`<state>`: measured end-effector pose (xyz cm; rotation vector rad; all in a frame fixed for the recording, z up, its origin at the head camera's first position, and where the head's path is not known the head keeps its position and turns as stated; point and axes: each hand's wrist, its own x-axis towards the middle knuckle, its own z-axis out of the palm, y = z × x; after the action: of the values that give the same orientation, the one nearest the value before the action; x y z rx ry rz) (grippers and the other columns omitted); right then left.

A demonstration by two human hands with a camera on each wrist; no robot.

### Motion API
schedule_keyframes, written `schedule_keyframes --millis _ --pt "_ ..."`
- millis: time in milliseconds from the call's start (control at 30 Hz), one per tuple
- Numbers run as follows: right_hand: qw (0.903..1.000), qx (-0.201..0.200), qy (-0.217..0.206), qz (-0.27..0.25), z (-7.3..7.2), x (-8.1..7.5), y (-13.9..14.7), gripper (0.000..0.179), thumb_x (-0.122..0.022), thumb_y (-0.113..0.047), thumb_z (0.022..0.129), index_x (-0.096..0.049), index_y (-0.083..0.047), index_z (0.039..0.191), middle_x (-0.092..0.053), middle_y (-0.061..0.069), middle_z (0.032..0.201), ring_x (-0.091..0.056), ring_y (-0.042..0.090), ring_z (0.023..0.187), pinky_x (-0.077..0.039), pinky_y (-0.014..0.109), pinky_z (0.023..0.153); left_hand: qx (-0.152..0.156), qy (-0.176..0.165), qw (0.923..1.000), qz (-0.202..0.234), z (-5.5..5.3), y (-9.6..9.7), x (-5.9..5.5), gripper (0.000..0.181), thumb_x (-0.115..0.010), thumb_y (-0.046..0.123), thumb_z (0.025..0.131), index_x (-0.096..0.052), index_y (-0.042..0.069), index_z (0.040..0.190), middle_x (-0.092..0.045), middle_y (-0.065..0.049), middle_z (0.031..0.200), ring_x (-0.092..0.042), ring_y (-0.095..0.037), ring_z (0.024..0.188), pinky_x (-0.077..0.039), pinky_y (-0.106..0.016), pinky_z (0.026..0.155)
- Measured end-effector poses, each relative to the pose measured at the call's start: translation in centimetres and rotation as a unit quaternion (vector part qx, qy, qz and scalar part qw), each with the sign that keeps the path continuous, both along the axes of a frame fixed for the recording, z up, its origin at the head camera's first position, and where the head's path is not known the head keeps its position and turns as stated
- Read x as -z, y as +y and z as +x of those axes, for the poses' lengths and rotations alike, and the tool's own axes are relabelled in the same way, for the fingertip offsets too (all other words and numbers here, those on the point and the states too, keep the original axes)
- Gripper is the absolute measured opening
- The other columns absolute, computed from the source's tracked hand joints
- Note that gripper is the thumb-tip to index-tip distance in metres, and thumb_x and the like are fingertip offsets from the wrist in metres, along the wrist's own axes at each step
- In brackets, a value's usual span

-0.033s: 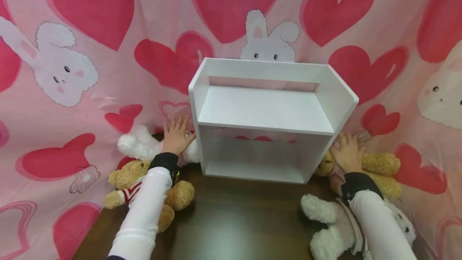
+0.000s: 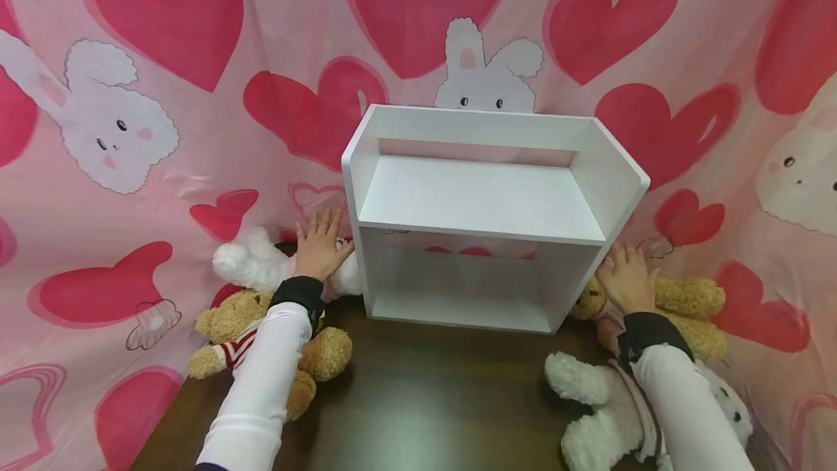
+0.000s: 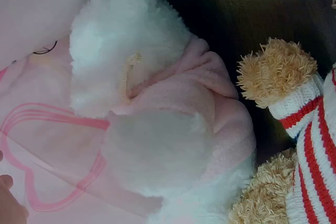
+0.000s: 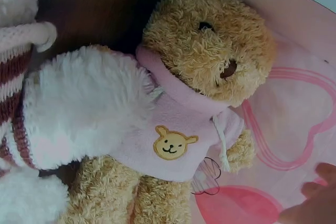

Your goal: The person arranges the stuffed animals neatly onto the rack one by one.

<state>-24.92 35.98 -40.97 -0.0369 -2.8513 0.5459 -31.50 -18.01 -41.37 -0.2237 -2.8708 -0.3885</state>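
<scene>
Between the two hands stands a white two-level shelf, both levels bare. My left hand, fingers straight and spread, is at the shelf's left side, over a white plush toy in a pink top. That toy's pink top fills the middle of the left wrist view. At the shelf's right side, my right hand lies with extended fingers over a tan teddy bear. In the right wrist view the bear wears a pink hoodie with a small bear face. Neither hand grips anything visible.
Below the left forearm lies a tan bear in a red-and-white striped sweater. A white plush toy lies partly under the right forearm. All rest on a dark brown table, before a pink heart-patterned backdrop.
</scene>
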Motion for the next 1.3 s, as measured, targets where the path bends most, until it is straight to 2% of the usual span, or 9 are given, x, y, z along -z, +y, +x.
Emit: schedule_keyframes --millis 133,200,333,433,667,833,1133,1233,1300 --pt "1.0 0.0 -0.001 0.0 0.1 0.0 -0.1 0.067 -0.032 -0.041 0.094 -0.023 0.009 0.137 -0.019 0.038 0.137 -0.012 0.051 0.128 -0.005 0.074 0.091 0.004 0.002 0.9999 0.01 0.0 -0.2 0.1 0.077 -0.047 0.046 0.089 -0.017 0.001 0.144 -0.019 -0.023 0.147 -0.009 -0.039 0.135 -0.006 -0.053 0.108" --pt "0.9998 0.001 0.019 -0.006 0.1 -0.1 -0.2 0.065 -0.033 -0.039 0.094 -0.025 0.009 0.136 -0.022 0.038 0.135 -0.017 0.05 0.127 -0.009 0.073 0.092 0.008 0.007 0.9996 0.025 0.0 -0.3 0.0 0.077 -0.047 0.044 0.09 -0.017 -0.002 0.143 -0.02 -0.026 0.145 -0.013 -0.04 0.134 -0.009 -0.052 0.108" --pt "0.9959 -0.011 0.082 -0.036 0.1 -0.5 -0.4 0.058 -0.038 -0.031 0.093 -0.031 0.009 0.134 -0.032 0.038 0.129 -0.027 0.052 0.12 -0.018 0.068 0.094 0.021 0.008 0.9954 0.093 0.2 -0.4 -0.7 0.073 -0.046 0.04 0.092 -0.017 -0.004 0.142 -0.021 -0.026 0.145 -0.019 -0.039 0.133 -0.014 -0.05 0.108" --pt "0.9923 -0.017 0.101 -0.069 0.4 -1.2 -0.6 0.058 -0.042 -0.03 0.093 -0.031 0.006 0.136 -0.035 0.037 0.129 -0.03 0.052 0.119 -0.022 0.064 0.095 0.038 0.006 0.9876 0.152 0.5 -0.3 -1.5 0.069 -0.044 0.038 0.093 -0.018 -0.002 0.143 -0.023 -0.024 0.145 -0.022 -0.038 0.132 -0.017 -0.049 0.107" --pt "0.9904 -0.005 0.068 -0.12 1.8 -3.0 -1.2 0.063 -0.039 -0.039 0.094 -0.024 -0.003 0.143 -0.032 0.033 0.135 -0.029 0.051 0.122 -0.023 0.066 0.092 0.085 0.01 0.9632 0.255 1.5 0.0 -3.1 0.059 -0.039 0.032 0.097 -0.022 -0.001 0.142 -0.027 -0.021 0.144 -0.025 -0.036 0.132 -0.018 -0.049 0.107" --pt "0.9902 0.002 0.072 -0.12 2.9 -4.1 -1.7 0.059 -0.036 -0.037 0.096 -0.033 0.004 0.138 -0.042 0.036 0.125 -0.046 0.05 0.105 -0.037 0.061 0.08 0.115 0.036 0.9464 0.3 2.2 0.1 -4.1 0.055 -0.039 0.031 0.098 -0.031 -0.006 0.138 -0.035 -0.023 0.139 -0.032 -0.036 0.128 -0.024 -0.048 0.105" --pt "0.9865 0.008 0.028 -0.161 4.7 -5.5 -2.1 0.062 -0.035 -0.043 0.096 -0.039 0.007 0.133 -0.043 0.034 0.126 -0.042 0.047 0.112 -0.036 0.056 0.082 0.146 0.042 0.9263 0.345 2.9 1.3 -5.2 0.05 -0.046 0.03 0.096 -0.038 0.001 0.136 -0.046 -0.02 0.132 -0.046 -0.033 0.118 -0.037 -0.046 0.097" --pt "0.9843 0.012 0.019 -0.175 5.2 -5.8 -2.3 0.062 -0.036 -0.043 0.096 -0.039 0.006 0.133 -0.042 0.034 0.127 -0.041 0.047 0.114 -0.036 0.055 0.083 0.145 0.026 0.9244 0.352 3.1 1.9 -5.3 0.051 -0.045 0.032 0.096 -0.038 0.004 0.137 -0.046 -0.019 0.132 -0.046 -0.032 0.119 -0.037 -0.046 0.097" --pt "0.9829 0.019 0.021 -0.182 5.6 -6.0 -2.4 0.061 -0.038 -0.042 0.095 -0.042 0.007 0.131 -0.044 0.033 0.126 -0.043 0.043 0.111 -0.038 0.046 0.08 0.141 0.014 0.9248 0.353 3.2 2.2 -5.3 0.053 -0.044 0.036 0.095 -0.036 0.006 0.138 -0.046 -0.018 0.133 -0.046 -0.033 0.118 -0.038 -0.047 0.096"
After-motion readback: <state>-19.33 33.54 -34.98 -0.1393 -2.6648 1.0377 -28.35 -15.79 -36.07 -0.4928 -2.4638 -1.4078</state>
